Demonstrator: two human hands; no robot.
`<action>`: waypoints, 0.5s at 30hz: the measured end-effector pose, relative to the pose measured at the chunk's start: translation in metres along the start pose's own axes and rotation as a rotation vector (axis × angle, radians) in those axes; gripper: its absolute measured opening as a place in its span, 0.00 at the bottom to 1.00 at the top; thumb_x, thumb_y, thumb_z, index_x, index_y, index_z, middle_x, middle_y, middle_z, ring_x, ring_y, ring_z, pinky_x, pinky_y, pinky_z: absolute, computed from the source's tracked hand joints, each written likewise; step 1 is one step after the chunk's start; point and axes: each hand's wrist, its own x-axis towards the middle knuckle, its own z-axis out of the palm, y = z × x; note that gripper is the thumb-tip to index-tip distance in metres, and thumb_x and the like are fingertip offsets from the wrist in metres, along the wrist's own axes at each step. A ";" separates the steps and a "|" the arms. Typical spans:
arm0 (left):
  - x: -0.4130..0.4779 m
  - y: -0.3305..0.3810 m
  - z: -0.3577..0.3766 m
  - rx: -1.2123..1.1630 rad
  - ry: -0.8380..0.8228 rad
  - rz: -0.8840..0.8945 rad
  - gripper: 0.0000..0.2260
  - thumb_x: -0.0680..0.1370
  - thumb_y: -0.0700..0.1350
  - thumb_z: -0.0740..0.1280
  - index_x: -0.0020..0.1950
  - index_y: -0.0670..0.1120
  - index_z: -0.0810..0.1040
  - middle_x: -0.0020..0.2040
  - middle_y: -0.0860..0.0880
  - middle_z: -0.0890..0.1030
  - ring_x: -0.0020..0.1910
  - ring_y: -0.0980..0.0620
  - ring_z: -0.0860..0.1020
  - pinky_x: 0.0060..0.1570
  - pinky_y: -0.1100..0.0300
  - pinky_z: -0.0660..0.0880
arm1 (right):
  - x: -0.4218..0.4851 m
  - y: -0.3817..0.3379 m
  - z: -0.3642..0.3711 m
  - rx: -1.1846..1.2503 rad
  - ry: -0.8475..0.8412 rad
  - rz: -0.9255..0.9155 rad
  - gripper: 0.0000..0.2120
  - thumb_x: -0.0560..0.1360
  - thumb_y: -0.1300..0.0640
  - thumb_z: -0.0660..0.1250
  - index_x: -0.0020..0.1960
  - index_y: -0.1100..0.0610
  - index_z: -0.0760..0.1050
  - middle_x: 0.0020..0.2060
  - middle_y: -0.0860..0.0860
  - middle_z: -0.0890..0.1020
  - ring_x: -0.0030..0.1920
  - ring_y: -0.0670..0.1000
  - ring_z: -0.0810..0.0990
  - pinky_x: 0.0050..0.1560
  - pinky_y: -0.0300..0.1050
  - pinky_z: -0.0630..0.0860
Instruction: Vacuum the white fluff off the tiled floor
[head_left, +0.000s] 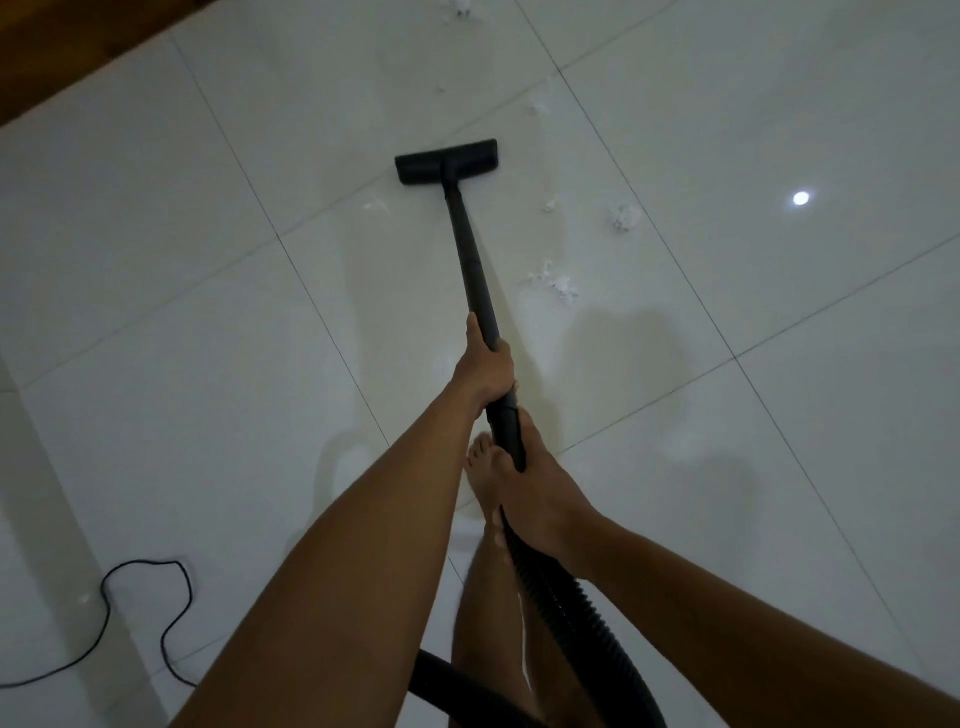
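Glossy tiles (156, 270) hold fluff (623, 215) right of the head (447, 161); my left hand (485, 371) and right hand (535, 493) clasp the wand (470, 249); I should sweep rightward, flat.

A home, by the look of it: glossy white tiled floor (727, 130), wooden edge (62, 47) upper left, bare foot (485, 478), power cord (140, 618) lower left.

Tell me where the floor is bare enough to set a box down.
Bare tiles lie at left, between the wood strip and the cable. The lower right is bare too. Fluff crowds the floor right of the wand, with one tuft just left of it.
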 end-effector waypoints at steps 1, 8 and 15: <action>0.003 -0.004 0.001 0.011 0.006 0.005 0.30 0.86 0.50 0.53 0.82 0.59 0.38 0.44 0.47 0.79 0.36 0.50 0.79 0.36 0.58 0.78 | 0.004 0.003 0.002 -0.028 0.004 -0.004 0.26 0.84 0.43 0.55 0.75 0.26 0.47 0.41 0.60 0.85 0.31 0.55 0.82 0.40 0.56 0.85; 0.025 -0.005 -0.004 -0.003 0.004 0.030 0.30 0.86 0.49 0.53 0.82 0.59 0.38 0.46 0.48 0.78 0.38 0.50 0.79 0.42 0.55 0.80 | 0.022 -0.001 0.005 0.080 0.000 -0.004 0.28 0.85 0.46 0.57 0.78 0.30 0.47 0.49 0.65 0.83 0.31 0.52 0.80 0.29 0.42 0.79; 0.039 0.002 -0.022 -0.031 -0.028 0.023 0.31 0.86 0.49 0.54 0.82 0.61 0.38 0.47 0.45 0.79 0.37 0.49 0.78 0.52 0.45 0.83 | 0.034 -0.015 0.018 0.181 0.007 -0.032 0.26 0.85 0.51 0.57 0.77 0.33 0.52 0.40 0.59 0.78 0.31 0.53 0.76 0.34 0.49 0.82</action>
